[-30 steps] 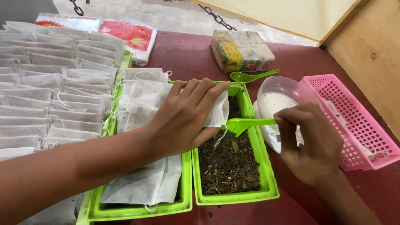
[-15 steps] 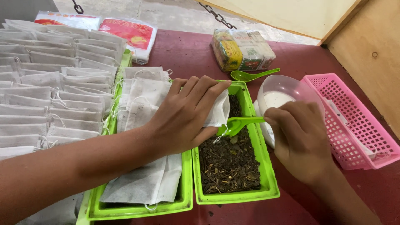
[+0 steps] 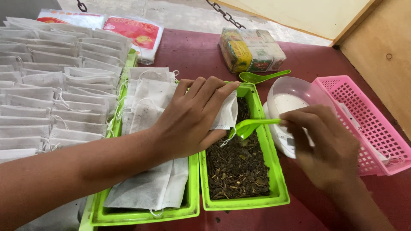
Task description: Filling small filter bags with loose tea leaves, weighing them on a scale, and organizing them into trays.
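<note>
1. Left hand point(image 3: 188, 122) closed around a white filter bag point(image 3: 225, 113), held over the green tray of dried leaves point(image 3: 274, 171).
2. Right hand point(image 3: 327, 147) pinching a green spoon point(image 3: 250, 125), bowl at the bag's mouth.
3. Pink basket point(image 3: 372, 128) just beside.

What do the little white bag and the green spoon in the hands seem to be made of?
The white bag in the left hand looks like thin, matte filter paper or non-woven fabric: soft, faintly fibrous, slightly see-through. The green spoon in the right hand looks like smooth, glossy plastic with one even colour.
</note>
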